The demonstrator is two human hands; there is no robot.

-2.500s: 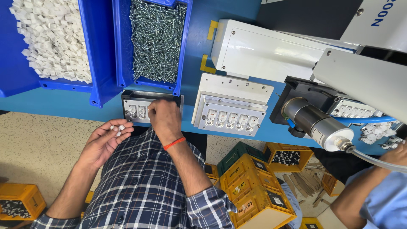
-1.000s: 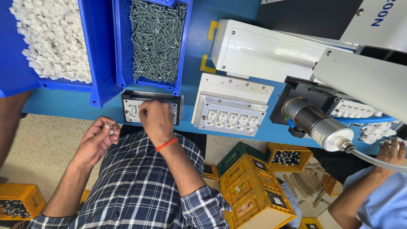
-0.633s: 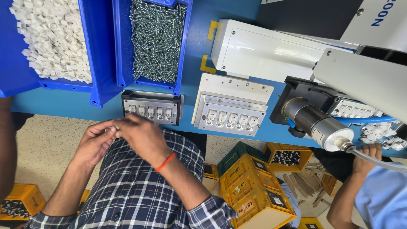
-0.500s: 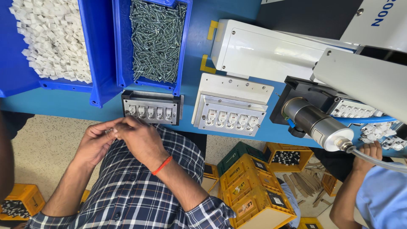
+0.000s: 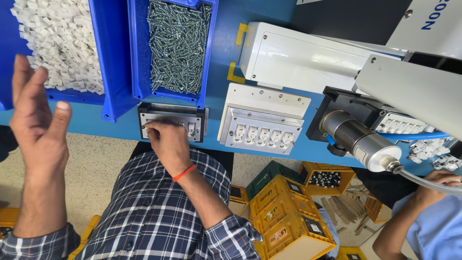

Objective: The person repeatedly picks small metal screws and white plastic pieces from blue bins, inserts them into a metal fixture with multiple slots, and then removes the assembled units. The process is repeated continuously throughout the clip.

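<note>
View, single: head-worn camera, looking steeply down over the wearer's plaid-shirted chest and forearms. Facing: toward the blue counter, whose far side runs along the upper frame. Range: close; the left hand looms large at the left edge. Lower frame: floor and yellow crates beneath. No second view; nothing shared.

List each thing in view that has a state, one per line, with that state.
Left hand: raised, open, holding nothing.
Right hand: fingertips pressed on the small grey fixture.
Bin of white parts: heaped full.
Bin of screws: filled.
White fixture: row of slots loaded with white parts.
Yellow crates: stacked on the floor.
</note>
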